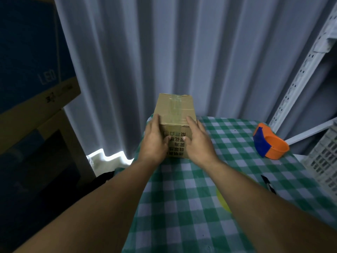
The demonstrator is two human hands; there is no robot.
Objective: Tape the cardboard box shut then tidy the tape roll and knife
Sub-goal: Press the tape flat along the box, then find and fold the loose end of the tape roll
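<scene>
A: Gripping the cardboard box [175,114] from both sides, are they?

B: Yes. Left hand [155,139] flat against the box's left face, right hand [198,141] against its right face. Both thumbs lie on the printed near face, almost meeting; fingers reach up to the top edge. Both forearms stretch straight forward from the lower corners of the view.

A: And the box itself?

B: Closed, with a strip of clear tape [176,108] running along the top seam and folding down over the near edge. Nothing of its contents shows. It stands at the far left corner of the checked tablecloth [182,207].

A: Where's the tape roll?

B: The orange and blue tape dispenser [269,143] sits well to the right of the box, near the table's right edge. A dark, thin thing, likely the knife [268,183], lies right of the box and nearer the person; it is too blurred to be sure.

A: Room to move?

B: Open cloth between box and dispenser. The box's left side is at the table edge; a pale curtain [182,52] hangs just behind it, and a white crate [322,161] stands beyond the dispenser.
</scene>
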